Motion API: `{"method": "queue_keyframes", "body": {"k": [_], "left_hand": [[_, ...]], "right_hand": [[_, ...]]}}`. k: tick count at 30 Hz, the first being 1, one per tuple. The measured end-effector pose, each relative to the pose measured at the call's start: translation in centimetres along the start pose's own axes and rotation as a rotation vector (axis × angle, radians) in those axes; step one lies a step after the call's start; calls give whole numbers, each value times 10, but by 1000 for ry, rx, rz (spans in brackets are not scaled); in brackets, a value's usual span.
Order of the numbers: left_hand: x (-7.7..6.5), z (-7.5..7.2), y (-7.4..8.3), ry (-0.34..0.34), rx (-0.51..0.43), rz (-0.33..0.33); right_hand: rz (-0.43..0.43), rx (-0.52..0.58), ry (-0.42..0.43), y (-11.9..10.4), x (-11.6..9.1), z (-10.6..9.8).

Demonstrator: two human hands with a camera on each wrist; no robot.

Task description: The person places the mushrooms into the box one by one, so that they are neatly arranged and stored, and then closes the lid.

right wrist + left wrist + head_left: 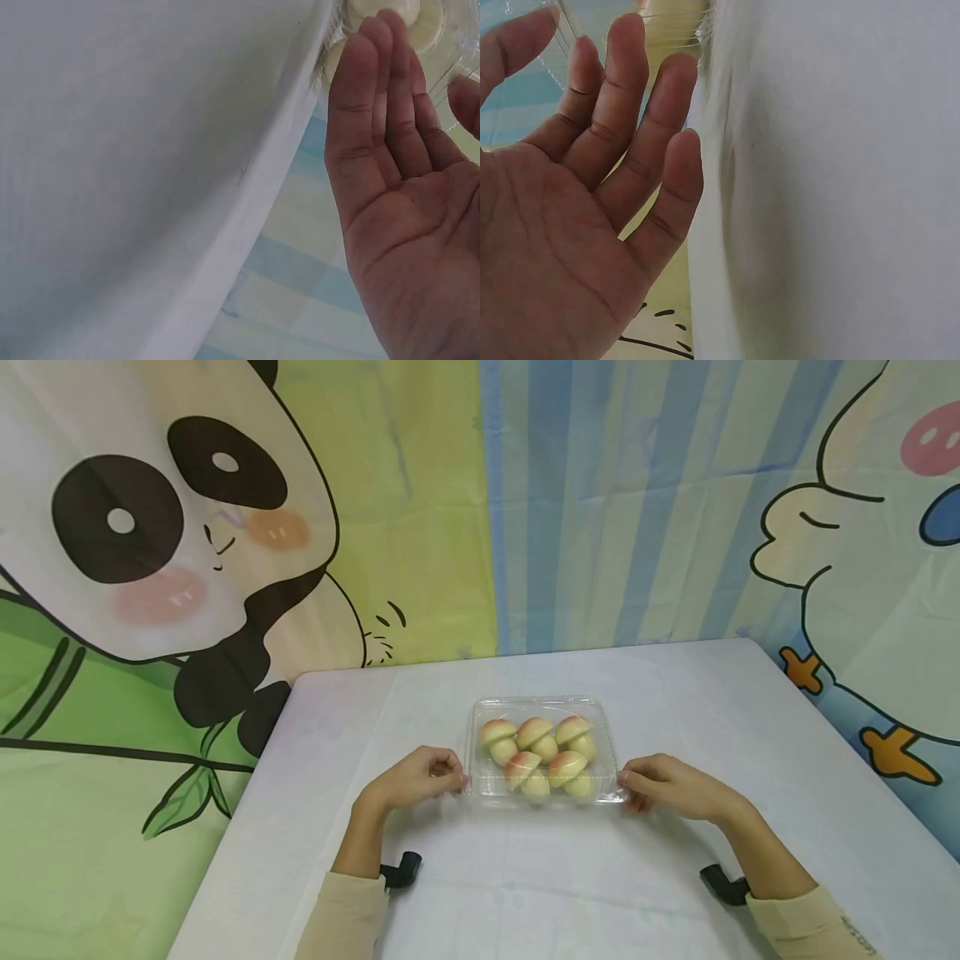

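Observation:
A clear plastic clamshell box (543, 706) sits on the table, its lid down. Inside lie several mushroom-shaped pieces (535, 735), pale yellow with reddish caps. My left hand (420, 778) is at the box's left edge, pinching the rim between thumb and fingertips; the left wrist view shows the other fingers (615, 97) loosely spread. At the front right corner, my right hand (678, 787) grips the rim, thumb on the upper side and fingers lower. From the right wrist, the fingers (352, 97) overlap the box and partly hide the pale pieces.
A white cloth covers the table (525, 877). Behind it hangs a printed curtain with a panda (217, 510) and blue stripes (652, 502). Each wrist wears a black camera mount (402, 870), close above the cloth.

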State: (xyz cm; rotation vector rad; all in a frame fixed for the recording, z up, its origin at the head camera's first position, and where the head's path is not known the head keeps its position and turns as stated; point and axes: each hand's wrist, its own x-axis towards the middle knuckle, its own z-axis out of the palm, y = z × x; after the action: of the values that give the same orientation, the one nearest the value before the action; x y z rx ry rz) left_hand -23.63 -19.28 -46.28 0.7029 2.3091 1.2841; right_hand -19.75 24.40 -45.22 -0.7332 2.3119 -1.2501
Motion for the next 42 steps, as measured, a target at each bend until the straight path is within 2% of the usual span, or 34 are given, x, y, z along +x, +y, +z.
{"method": "queue_keyframes", "body": {"k": [6, 15, 21, 27, 34, 42], "left_hand": [[2, 2, 1, -57, -44, -55], [2, 8, 1, -127, -150, -75], [2, 11, -1, -118, -242, -101], [3, 13, -3, -108, -302, -97], [5, 15, -2, -93, -327, -85], [5, 18, -2, -84, -343, -42]], "right_hand": [[23, 96, -36, 0, 2, 2], [41, 173, -52, 0, 3, 2], [50, 225, -64, 1, 2, 2], [43, 257, -70, 1, 1, 0], [40, 271, -74, 6, 2, -2], [40, 295, -68, 11, 3, -3]]}}
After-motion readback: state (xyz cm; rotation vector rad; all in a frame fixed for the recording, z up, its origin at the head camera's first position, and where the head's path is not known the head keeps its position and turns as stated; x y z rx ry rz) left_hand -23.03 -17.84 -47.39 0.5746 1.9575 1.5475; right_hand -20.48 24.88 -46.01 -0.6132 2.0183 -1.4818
